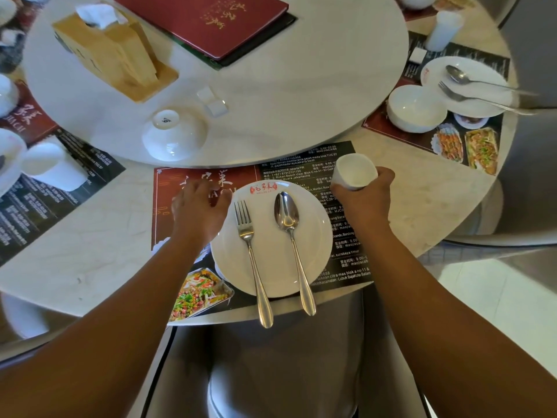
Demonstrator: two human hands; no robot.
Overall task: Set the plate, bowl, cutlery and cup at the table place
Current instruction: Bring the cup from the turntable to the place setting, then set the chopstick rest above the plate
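A white plate [271,257] lies on the printed placemat [208,176] at the table's near edge. On it rest a fork [251,254] and a spoon [291,236], side by side, handles pointing toward me and overhanging the rim. My right hand [366,200] grips a white cup [354,171] just right of the plate's far edge, tilted with its mouth facing away from me. My left hand [200,212] hovers over the mat left of the plate, fingers spread, holding nothing. A white bowl [174,135] sits upside down on the turntable beyond the mat.
The round turntable [301,101] carries a wooden tissue box [111,55], a red menu [208,19] and small white rests [212,101]. A set place with bowl [416,108], plate and cutlery lies at right. More cups and mats are at left. A chair back [271,342] is below.
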